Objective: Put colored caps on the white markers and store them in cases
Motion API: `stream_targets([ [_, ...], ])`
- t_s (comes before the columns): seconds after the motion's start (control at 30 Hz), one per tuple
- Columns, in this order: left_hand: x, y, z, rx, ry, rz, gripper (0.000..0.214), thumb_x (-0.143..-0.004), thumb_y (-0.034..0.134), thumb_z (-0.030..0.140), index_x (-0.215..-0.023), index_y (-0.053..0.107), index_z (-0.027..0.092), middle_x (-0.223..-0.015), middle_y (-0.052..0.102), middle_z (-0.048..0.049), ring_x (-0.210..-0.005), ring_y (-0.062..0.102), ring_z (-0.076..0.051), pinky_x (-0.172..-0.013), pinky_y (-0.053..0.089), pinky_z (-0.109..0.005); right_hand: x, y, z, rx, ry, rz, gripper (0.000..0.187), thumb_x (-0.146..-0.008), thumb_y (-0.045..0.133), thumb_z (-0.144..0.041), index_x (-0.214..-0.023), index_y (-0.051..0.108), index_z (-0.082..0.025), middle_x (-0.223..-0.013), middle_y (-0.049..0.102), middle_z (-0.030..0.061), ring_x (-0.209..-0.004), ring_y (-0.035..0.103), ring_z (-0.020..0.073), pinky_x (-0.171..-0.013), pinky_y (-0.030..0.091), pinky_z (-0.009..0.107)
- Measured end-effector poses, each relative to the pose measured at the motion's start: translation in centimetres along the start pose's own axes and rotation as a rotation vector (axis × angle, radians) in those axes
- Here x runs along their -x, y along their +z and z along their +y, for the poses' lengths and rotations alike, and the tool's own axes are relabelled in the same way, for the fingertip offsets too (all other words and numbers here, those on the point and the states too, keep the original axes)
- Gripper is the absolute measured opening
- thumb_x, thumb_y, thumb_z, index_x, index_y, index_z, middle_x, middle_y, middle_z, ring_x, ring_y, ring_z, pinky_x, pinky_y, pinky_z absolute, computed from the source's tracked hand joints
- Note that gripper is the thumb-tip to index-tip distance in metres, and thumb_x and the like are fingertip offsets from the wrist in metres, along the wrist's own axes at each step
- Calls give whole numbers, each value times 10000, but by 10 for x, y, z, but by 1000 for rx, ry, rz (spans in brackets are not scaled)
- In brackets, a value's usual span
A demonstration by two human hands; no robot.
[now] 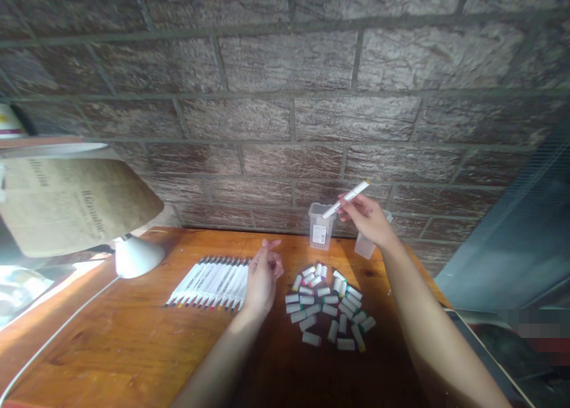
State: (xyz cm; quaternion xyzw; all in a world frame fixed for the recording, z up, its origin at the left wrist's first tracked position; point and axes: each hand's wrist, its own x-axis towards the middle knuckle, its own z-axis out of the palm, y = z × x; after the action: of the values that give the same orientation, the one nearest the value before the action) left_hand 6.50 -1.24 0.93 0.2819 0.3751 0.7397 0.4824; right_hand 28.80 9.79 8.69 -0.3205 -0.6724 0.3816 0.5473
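Note:
My right hand [364, 215] is closed around a white marker [356, 190], held tilted with a yellowish end up to the right. The marker's lower end is in front of a clear plastic container [319, 234] with a white label, near its rim. My left hand [263, 274] hovers at the right end of a row of white markers [211, 283], fingers loosely curled and apart, with nothing seen in them. Those markers lie side by side, uncapped, with coloured tips toward me. Many loose white caps [330, 299] with coloured ends are scattered between my forearms.
A second clear container [365, 246] stands partly behind my right wrist. At the left is a lamp with a printed shade [80, 200] and white base [139, 256]; its cord [62, 331] crosses the wooden table [116, 348]. A brick wall [262, 117] rises directly behind.

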Motion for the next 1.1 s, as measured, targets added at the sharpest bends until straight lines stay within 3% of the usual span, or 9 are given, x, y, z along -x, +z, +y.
stream_targets([
  [0.1,0,0,0,-12,-6,11,582,-751,741,614,-1041,670,113,-526,485,77,-429,322,-41,-453,239,-201,-4,3,6,69,-62,107,509,-818,682,-562,-1161,624,-189,-936,693,66,-825,696,205,-629,599,316],
  [0.23,0,0,0,-22,-14,25,572,-752,740,609,-1053,658,129,-538,499,76,-431,328,-43,-448,220,-204,-4,3,17,234,-111,154,504,-881,614,-541,-1262,586,-212,-965,714,72,-842,712,230,-653,593,344],
  [0.37,-1,-2,-1,-26,-22,26,572,-754,736,606,-1067,653,135,-541,502,77,-431,332,-44,-452,228,-205,-3,3,24,426,-132,155,382,-941,524,-516,-1091,674,-198,-938,743,85,-863,715,240,-750,571,375],
  [0.47,-2,-3,-2,-29,-23,22,578,-760,733,604,-1073,648,126,-538,498,76,-434,330,-45,-455,235,-201,-3,6,27,539,-159,158,312,-924,557,-465,-975,701,-192,-931,744,96,-832,700,241,-796,543,392],
  [0.63,-2,-3,-2,-32,-13,35,577,-773,724,597,-1100,626,131,-535,490,77,-443,338,-51,-458,249,-193,-2,15,34,575,-202,186,251,-885,592,-344,-1069,662,-188,-951,746,81,-738,678,205,-764,528,351],
  [0.8,-2,-2,-1,-21,-23,45,559,-783,717,586,-1095,626,131,-535,488,74,-443,338,-53,-453,242,-191,-1,21,39,631,-243,193,240,-925,548,-383,-939,681,-185,-908,730,94,-736,669,213,-785,516,358],
  [0.9,-2,-3,-1,-21,-29,42,562,-786,712,589,-1102,619,133,-534,487,77,-444,330,-53,-455,248,-188,0,22,40,618,-232,176,283,-914,563,-337,-1121,668,-174,-912,735,81,-675,656,194,-755,525,346],
  [1.0,-2,-4,-2,-24,-26,34,564,-789,709,591,-1104,616,132,-534,485,78,-447,328,-53,-458,251,-188,2,22,41,610,-242,163,490,-918,554,-293,-1394,525,-182,-967,732,73,-660,647,180,-745,536,339],
  [1.1,-2,-4,-2,-18,-25,29,562,-786,714,586,-1103,617,132,-536,485,76,-448,329,-54,-458,244,-192,3,23,41,636,-277,138,455,-936,532,-282,-1383,551,-205,-976,727,72,-693,647,183,-763,540,340],
])
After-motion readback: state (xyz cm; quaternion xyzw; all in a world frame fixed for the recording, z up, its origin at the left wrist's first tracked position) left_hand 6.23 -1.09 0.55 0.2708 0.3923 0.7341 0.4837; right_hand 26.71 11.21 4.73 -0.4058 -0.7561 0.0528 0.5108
